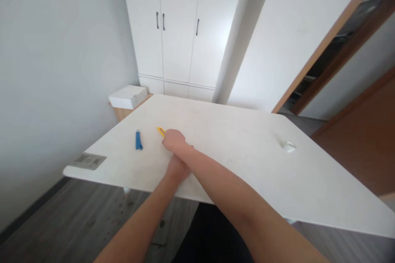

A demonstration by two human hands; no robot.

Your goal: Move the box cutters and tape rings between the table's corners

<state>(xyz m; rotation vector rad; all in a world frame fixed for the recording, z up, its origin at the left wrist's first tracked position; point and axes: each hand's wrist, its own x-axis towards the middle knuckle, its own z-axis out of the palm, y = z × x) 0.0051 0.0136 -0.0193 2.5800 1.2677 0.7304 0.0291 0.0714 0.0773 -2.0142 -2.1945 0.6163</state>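
My right hand point(174, 140) is closed around a yellow utility knife point(161, 131), whose yellow end with a dark slot sticks out toward the far left. My right forearm crosses over my left wrist. My left hand point(179, 167) rests low over the table near its front edge, just below the right hand. Its fingers are mostly hidden behind the right arm, so what they do does not show. A small blue tool point(138, 140) with a metal loop at its top lies to the left of the hands; its exact kind is unclear.
The white table point(240, 131) bears a roll of clear tape point(289, 146) at the right and a printed grey label point(89, 161) at its left corner. A white box point(125, 98) stands beyond the left edge. White cupboards point(180, 28) line the back.
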